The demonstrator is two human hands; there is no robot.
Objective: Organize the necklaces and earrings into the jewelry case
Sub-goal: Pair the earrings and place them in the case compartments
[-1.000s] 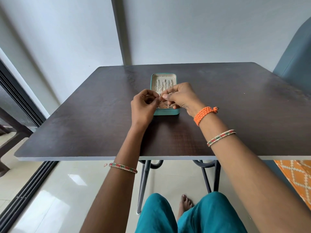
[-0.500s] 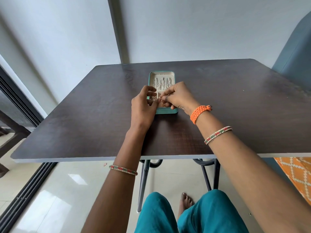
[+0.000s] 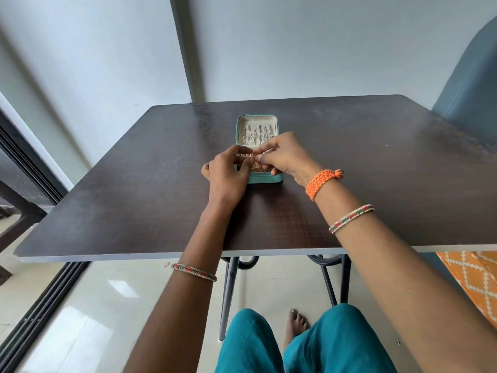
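A small teal jewelry case with rounded corners lies open on a dark wood-grain table. Its cream-lined lid holds silver chain necklaces hanging in a row. Just above the near half of the case, the left hand and right hand meet, fingertips pinching a small glinting piece of jewelry between them, too small to identify.

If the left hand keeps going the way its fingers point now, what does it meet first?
Probably the right hand's fingertips: the left hand pinches a small jewelry piece and points right, just above the open jewelry case. Depth between them is unclear.
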